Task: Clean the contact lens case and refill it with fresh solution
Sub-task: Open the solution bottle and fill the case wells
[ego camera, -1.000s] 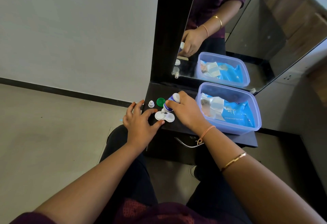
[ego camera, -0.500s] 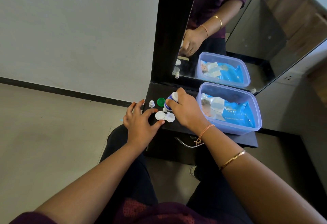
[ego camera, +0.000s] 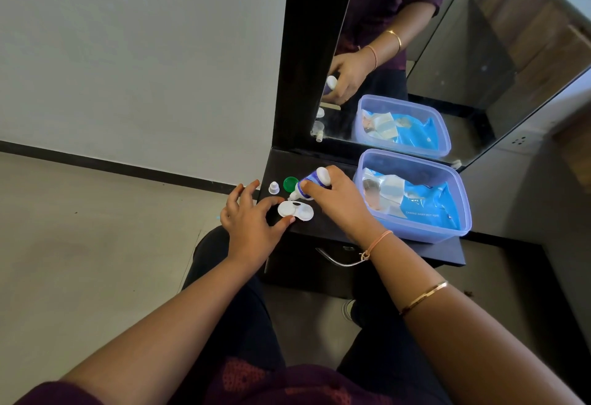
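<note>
Between the two hands, on the dark shelf [ego camera: 326, 228], lies the contact lens case [ego camera: 295, 210], both wells uncapped and facing up. The left hand [ego camera: 252, 222] pinches its near rim between thumb and forefinger, the other fingers spread. The right hand [ego camera: 339, 200] is wrapped around the solution bottle [ego camera: 311, 182], tipped so its nozzle points down at the well nearer the left hand. Small, light, hard plastic like this case would likely skid or tip if nudged, so holding its outer edge, clear of the wells, seems wise. Just beyond the left fingertips sit a green cap [ego camera: 290, 183] and a white cap [ego camera: 273, 187].
</note>
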